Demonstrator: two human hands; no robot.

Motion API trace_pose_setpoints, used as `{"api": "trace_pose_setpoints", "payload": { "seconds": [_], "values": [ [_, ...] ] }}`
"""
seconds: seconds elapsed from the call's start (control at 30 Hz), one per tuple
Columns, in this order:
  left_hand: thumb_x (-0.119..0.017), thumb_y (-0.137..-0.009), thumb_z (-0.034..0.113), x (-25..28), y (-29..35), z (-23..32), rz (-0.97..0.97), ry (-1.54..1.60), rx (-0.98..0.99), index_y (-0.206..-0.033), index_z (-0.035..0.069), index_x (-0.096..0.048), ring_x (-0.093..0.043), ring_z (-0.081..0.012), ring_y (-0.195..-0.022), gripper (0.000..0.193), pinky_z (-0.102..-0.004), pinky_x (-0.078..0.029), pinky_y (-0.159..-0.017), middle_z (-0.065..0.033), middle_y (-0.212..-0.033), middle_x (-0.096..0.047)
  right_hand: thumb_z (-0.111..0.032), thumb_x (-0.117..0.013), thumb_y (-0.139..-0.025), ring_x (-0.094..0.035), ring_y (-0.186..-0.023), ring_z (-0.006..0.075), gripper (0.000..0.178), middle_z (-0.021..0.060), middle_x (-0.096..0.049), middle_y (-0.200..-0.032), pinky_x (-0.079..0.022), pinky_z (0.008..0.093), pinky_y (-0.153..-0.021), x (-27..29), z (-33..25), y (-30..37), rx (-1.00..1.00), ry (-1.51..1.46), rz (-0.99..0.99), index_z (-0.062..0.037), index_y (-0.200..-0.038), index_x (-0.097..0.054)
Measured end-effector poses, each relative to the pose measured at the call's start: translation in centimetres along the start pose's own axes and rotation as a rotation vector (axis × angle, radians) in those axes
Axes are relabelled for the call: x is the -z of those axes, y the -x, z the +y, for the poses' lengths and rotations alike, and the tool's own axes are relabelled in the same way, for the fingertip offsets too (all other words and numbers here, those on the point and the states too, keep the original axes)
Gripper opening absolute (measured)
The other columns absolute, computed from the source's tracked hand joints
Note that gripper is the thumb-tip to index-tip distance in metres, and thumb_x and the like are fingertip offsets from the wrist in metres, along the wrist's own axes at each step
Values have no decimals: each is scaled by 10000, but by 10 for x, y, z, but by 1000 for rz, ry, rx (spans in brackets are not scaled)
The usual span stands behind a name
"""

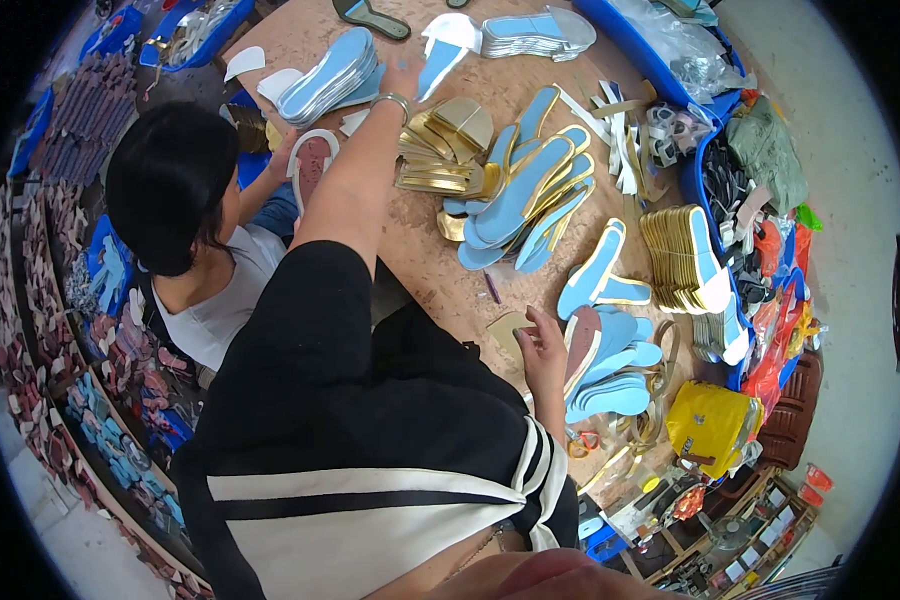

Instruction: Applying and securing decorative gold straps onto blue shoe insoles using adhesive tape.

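My left hand (pixel 402 78), a bracelet at its wrist, reaches to the far side of the table. It is between a stack of light-blue insoles (pixel 332 78) and a single white-and-blue insole (pixel 448 48); its fingers are too small to read. Close to my body, my right hand (pixel 543 352) has its fingers loosely bent and apart. A beige flat piece (pixel 508 328) lies right beside its fingertips. On its other side are a pinkish insole (pixel 581 342) and a pile of blue insoles (pixel 610 392).
Gold-edged blue insoles (pixel 530 190) and gold strap pieces (pixel 445 150) cover mid-table. Stacked gold-edged insoles (pixel 682 260), a yellow bag (pixel 712 425) and orange-handled scissors (pixel 583 442) are at right. Blue bins (pixel 705 165) line the edge. A co-worker (pixel 185 215) sits left, holding a white-rimmed shoe sole (pixel 313 160).
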State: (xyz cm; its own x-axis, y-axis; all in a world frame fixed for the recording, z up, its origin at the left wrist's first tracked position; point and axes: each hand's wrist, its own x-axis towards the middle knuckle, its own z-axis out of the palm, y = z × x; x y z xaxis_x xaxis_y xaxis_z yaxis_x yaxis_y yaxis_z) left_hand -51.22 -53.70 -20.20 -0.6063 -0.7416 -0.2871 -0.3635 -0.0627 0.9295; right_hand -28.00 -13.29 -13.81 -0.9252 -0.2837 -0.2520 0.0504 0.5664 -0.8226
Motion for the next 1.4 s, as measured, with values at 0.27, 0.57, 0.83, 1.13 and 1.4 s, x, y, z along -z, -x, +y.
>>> {"api": "trace_pose_setpoints", "payload": {
  "seconds": [0.27, 0.57, 0.83, 1.13, 1.4],
  "values": [
    [-616, -818, 253, -16, 22, -104, 218, -122, -157, -1341, -34, -310, -427, -402, -1189, 670, -433, -356, -1003, -289, -1281, -410, -32, -642, -800, -613, -787, 142, 350, 86, -589, -1007, -481, 242, -617, -5, 2, 11, 36, 28, -68, -45, -1145, -583],
    [-583, -838, 160, 31, 233, -150, -37, -96, -317, -1289, 38, -395, -506, -303, -1077, 504, -380, -405, -938, -168, -1143, -512, -183, -680, -784, -629, -753, 270, 320, 145, -633, -918, -499, 347, -679, 4, 68, 51, 87, 260, -228, -73, -1079, -621],
    [-551, -896, 125, 70, 392, -233, -474, -315, -220, -1129, 10, -540, -580, -161, -929, 261, -277, -467, -810, -89, -1063, -589, -212, -655, -781, -626, -831, 314, 318, 136, -643, -925, -491, 401, -719, 47, 163, 109, -27, 353, -174, -84, -1069, -616],
    [-563, -881, 106, 23, 495, -219, -918, -288, -69, -1123, 42, -571, -528, -74, -757, 250, -210, -443, -711, -13, -891, -597, -174, -661, -783, -580, -746, 255, 318, 125, -576, -865, -484, 354, -655, 80, 218, 149, 43, 174, 396, -51, -1069, -598],
    [-532, -901, 112, 36, 567, -221, -1066, -174, 99, -1142, 40, -567, -587, -99, -873, 254, -233, -456, -772, -17, -1011, -618, -311, -740, -699, -564, -940, 375, 753, 222, -577, -1014, -479, 421, -790, 92, 203, 66, 142, 477, 396, -10, -1288, -381]
  ]
}}
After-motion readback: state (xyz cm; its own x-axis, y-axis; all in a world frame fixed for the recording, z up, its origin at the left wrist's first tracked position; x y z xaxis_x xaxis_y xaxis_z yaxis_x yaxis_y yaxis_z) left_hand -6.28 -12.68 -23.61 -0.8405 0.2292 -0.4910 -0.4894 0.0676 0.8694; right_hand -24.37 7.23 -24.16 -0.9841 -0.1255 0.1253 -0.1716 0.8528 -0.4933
